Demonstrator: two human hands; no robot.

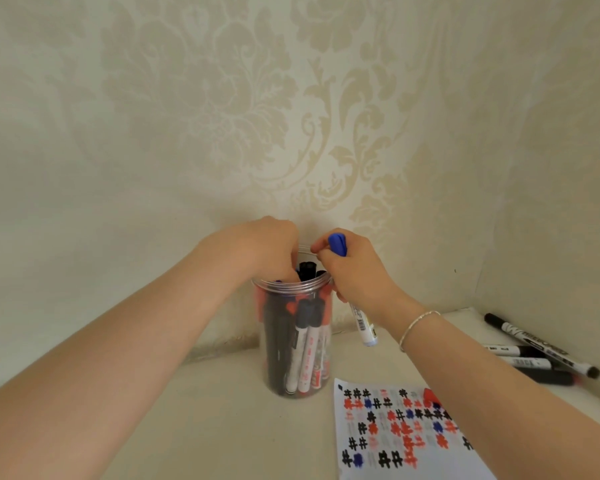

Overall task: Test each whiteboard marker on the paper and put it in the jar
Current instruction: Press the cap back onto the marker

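A clear plastic jar (297, 344) stands on the table by the wall, packed with several capped markers. My left hand (271, 249) reaches into its mouth, fingers curled down among the marker caps; what they hold is hidden. My right hand (352, 271) grips a blue-capped whiteboard marker (362, 325) just right of the jar's rim, cap up, white barrel hanging below the palm. The test paper (395, 431), covered with black, red and blue marks, lies at the lower right.
Several loose black markers (534, 355) lie in the right corner of the table, against the side wall. A red object (430, 396) sits on the paper's top edge under my right forearm. Patterned wallpaper rises right behind the jar.
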